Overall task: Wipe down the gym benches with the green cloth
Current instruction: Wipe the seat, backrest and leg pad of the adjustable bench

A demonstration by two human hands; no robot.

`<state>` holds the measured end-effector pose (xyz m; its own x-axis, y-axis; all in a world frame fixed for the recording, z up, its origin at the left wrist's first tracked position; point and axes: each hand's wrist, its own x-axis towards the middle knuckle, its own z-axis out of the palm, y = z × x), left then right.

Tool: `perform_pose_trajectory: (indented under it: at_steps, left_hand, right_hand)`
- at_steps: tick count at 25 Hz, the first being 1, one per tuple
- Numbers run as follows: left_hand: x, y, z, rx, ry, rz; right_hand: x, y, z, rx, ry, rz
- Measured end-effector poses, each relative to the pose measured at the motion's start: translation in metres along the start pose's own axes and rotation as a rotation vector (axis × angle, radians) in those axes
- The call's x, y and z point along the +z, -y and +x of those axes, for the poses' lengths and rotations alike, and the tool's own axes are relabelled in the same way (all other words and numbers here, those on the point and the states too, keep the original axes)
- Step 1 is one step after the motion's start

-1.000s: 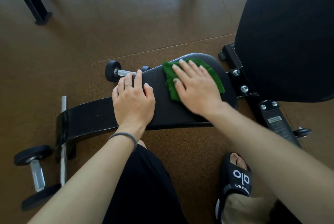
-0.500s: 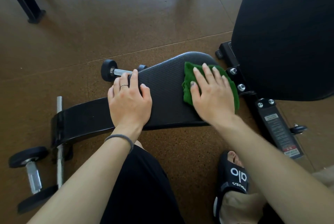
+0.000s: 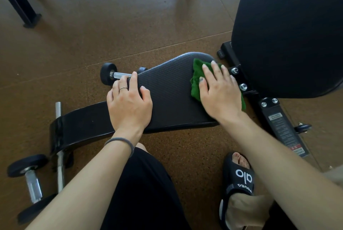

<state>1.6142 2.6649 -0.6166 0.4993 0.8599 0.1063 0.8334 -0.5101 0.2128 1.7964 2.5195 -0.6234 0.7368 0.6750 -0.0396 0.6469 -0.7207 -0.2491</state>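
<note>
Right hand [image 3: 220, 94] lies flat with its fingers straight and slightly spread, pressing the green cloth [image 3: 196, 81] onto the black textured counter [image 3: 170, 88]. The cloth is bunched under that palm and shows past the fingertips and on the thumb side, at the wide rounded end of the pad; a strip of it also sticks out on the little-finger side, by the bolts of the metal frame [image 3: 243, 86]. Beyond the little finger rises a large black padded backrest [image 3: 287, 31].

Left hand [image 3: 130, 103] rests palm down on the same counter, well apart from the cloth, fingers relaxed and reaching over the far edge, a ring on one finger and a grey hair tie [image 3: 120, 141] round the wrist. Just past its fingertips lies a small dumbbell [image 3: 111, 75] on the brown floor [image 3: 111, 25]. Another dumbbell [image 3: 27, 179] lies near the left forearm. Below the right forearm a foot wears a black slide sandal [image 3: 239, 179].
</note>
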Motion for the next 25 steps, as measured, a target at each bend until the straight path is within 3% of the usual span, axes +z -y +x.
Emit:
perform_pose_trajectory:
  at_steps: [3,7,14,17,19,22,25]
  left_hand:
    - [0.0,0.001,0.001,0.002,-0.006,-0.011]
    - [0.001,-0.001,0.0,0.0,-0.011,0.009]
    - [0.003,0.0,0.002,0.0,-0.015,0.006]
    - [0.003,-0.001,-0.001,0.001,-0.021,0.016]
    - [0.003,-0.002,0.0,0.001,-0.026,0.018]
    - [0.003,-0.001,0.0,0.005,-0.029,0.009]
    - [0.002,0.002,0.001,0.011,-0.023,-0.002]
  right_hand:
    - [0.0,-0.003,0.023,0.082,-0.027,0.066]
    - [0.007,0.0,-0.051,0.182,-0.08,0.052]
    - [0.001,-0.006,0.002,0.2,-0.065,0.083]
    - [0.009,0.004,-0.049,0.207,-0.127,0.045]
    - [0.014,0.028,-0.08,0.14,-0.043,0.008]
    - [0.021,0.077,-0.085,-0.124,-0.016,-0.011]
    - [0.021,0.067,-0.072,-0.339,-0.007,0.01]
